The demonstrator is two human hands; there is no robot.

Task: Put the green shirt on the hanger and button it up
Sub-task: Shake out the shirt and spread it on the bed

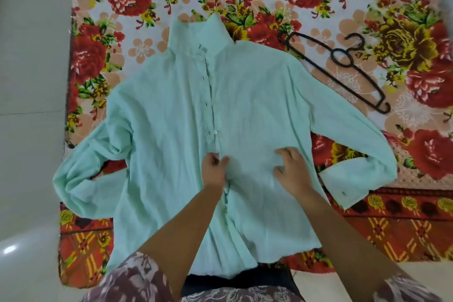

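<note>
The pale green shirt (pixel 171 110) lies flat and face up on the flowered bedspread, collar raised at the far end, both sleeves spread out. Its front placket runs down the middle with small buttons showing. My left hand (pixel 214 169) pinches the placket low on the shirt's front, fingers closed on the fabric. My right hand (pixel 293 169) rests on the right front panel with fingers spread and curled, holding nothing. The black hanger (pixel 343 66) lies on the bedspread to the right of the collar, apart from the shirt and both hands.
The flowered bedspread (pixel 404 39) covers the bed under the shirt. A white tiled floor (pixel 29 81) runs along the left side. My patterned sleeves show at the bottom edge.
</note>
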